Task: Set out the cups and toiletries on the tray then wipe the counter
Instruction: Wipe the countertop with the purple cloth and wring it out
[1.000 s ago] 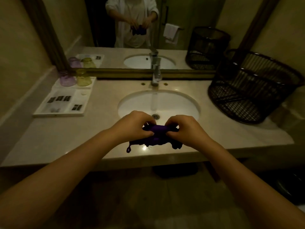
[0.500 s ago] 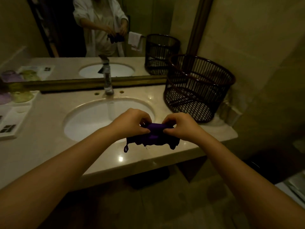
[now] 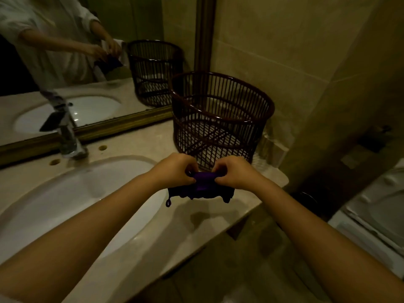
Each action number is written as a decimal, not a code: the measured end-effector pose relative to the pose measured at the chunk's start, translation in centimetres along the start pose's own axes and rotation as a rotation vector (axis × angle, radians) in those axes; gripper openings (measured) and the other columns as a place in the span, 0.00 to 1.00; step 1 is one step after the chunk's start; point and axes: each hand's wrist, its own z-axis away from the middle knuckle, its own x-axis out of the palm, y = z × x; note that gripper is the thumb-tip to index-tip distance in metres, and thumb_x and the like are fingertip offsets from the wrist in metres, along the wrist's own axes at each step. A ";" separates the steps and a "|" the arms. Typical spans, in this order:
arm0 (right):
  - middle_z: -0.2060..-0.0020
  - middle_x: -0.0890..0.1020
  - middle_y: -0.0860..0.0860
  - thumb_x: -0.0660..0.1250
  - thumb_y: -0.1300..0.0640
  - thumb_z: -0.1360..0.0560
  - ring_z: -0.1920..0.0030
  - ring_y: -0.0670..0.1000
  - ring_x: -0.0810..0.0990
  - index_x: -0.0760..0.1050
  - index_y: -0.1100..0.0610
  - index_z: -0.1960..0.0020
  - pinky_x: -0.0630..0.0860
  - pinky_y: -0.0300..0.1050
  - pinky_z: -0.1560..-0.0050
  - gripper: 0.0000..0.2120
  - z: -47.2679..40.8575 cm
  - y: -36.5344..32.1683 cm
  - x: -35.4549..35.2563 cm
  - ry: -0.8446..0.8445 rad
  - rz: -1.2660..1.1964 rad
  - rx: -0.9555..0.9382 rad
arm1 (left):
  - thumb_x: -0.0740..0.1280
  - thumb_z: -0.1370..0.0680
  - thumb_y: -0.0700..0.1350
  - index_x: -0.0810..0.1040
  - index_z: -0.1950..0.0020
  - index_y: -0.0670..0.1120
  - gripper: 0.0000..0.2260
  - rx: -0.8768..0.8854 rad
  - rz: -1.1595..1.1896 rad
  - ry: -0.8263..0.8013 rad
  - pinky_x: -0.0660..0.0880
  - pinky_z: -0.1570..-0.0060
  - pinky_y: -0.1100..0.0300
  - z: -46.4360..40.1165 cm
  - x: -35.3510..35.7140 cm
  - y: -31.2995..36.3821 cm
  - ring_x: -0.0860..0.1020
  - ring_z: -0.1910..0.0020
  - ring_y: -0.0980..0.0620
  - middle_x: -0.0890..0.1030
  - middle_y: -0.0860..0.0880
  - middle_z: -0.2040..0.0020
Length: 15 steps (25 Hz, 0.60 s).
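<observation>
A bunched purple cloth (image 3: 202, 188) hangs between my hands, a little above the beige marble counter (image 3: 196, 224). My left hand (image 3: 175, 170) pinches its left end and my right hand (image 3: 235, 173) pinches its right end. The cloth's ragged lower edge and a small loop dangle free over the counter's right part, just right of the sink. The tray, the cups and the toiletries are out of view to the left.
A dark wicker basket (image 3: 220, 119) stands on the counter just beyond my hands, against the right wall. The white sink basin (image 3: 72, 204) and chrome faucet (image 3: 65, 136) lie to the left below the gold-framed mirror (image 3: 105, 127). A white fixture (image 3: 376, 206) sits low at right.
My view has swung to the right, so the tray and cups have left the frame. Both hands have carried the cloth rightward from over the sink to in front of the basket.
</observation>
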 end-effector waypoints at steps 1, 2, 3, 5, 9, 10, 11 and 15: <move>0.61 0.80 0.47 0.69 0.59 0.32 0.58 0.48 0.78 0.78 0.51 0.58 0.76 0.42 0.60 0.05 -0.8 0.4 -0.1 -0.003 0.012 0.017 | 0.71 0.29 0.44 0.79 0.50 0.47 0.09 0.014 -0.022 -0.026 0.79 0.50 0.53 -1.3 -0.1 -0.3 0.79 0.53 0.51 0.82 0.48 0.51; 0.61 0.80 0.47 0.70 0.58 0.32 0.58 0.48 0.78 0.78 0.51 0.58 0.76 0.43 0.60 0.04 -1.5 0.8 -0.2 -0.004 0.020 0.033 | 0.71 0.30 0.44 0.78 0.50 0.47 0.09 0.030 -0.040 -0.044 0.79 0.51 0.53 -2.4 -0.1 -0.6 0.79 0.53 0.51 0.82 0.48 0.51; 0.61 0.79 0.47 0.70 0.58 0.32 0.58 0.48 0.78 0.77 0.51 0.58 0.77 0.44 0.59 0.04 -2.1 1.2 -0.2 -0.002 0.023 0.043 | 0.71 0.30 0.44 0.78 0.50 0.47 0.10 0.044 -0.055 -0.056 0.79 0.51 0.53 -3.4 0.0 -0.9 0.79 0.53 0.52 0.82 0.49 0.51; 0.63 0.78 0.46 0.70 0.58 0.32 0.59 0.48 0.78 0.77 0.50 0.60 0.76 0.44 0.59 0.05 -3.2 1.9 0.0 0.002 0.018 0.069 | 0.71 0.30 0.45 0.78 0.49 0.48 0.10 0.066 -0.093 -0.083 0.79 0.53 0.54 -5.2 0.6 -1.6 0.78 0.54 0.52 0.81 0.50 0.51; 0.59 0.80 0.49 0.69 0.58 0.32 0.55 0.50 0.79 0.79 0.52 0.55 0.79 0.48 0.56 0.06 -4.5 3.2 1.3 -0.023 0.024 0.128 | 0.71 0.30 0.46 0.78 0.49 0.50 0.11 0.074 -0.151 -0.135 0.78 0.57 0.57 -7.7 2.3 -3.0 0.78 0.55 0.53 0.81 0.51 0.51; 0.57 0.81 0.50 0.69 0.58 0.32 0.55 0.51 0.79 0.79 0.52 0.54 0.79 0.50 0.54 0.07 -4.8 3.5 1.7 -0.033 0.023 0.141 | 0.71 0.30 0.46 0.78 0.49 0.50 0.11 0.076 -0.153 -0.144 0.77 0.58 0.58 -8.2 2.8 -3.3 0.78 0.55 0.53 0.81 0.51 0.51; 0.55 0.82 0.50 0.69 0.58 0.32 0.54 0.51 0.79 0.79 0.53 0.53 0.79 0.50 0.54 0.08 -5.0 3.9 2.1 -0.044 0.018 0.153 | 0.71 0.30 0.46 0.78 0.49 0.50 0.10 0.077 -0.157 -0.155 0.77 0.59 0.59 -8.6 3.3 -3.6 0.77 0.55 0.54 0.81 0.51 0.51; 0.53 0.82 0.51 0.70 0.60 0.32 0.53 0.51 0.79 0.80 0.54 0.53 0.79 0.49 0.52 0.09 -6.0 5.5 3.6 -0.103 -0.032 0.203 | 0.71 0.30 0.46 0.78 0.49 0.49 0.10 0.079 -0.176 -0.202 0.78 0.57 0.55 -9.6 5.1 -4.4 0.77 0.54 0.52 0.81 0.50 0.50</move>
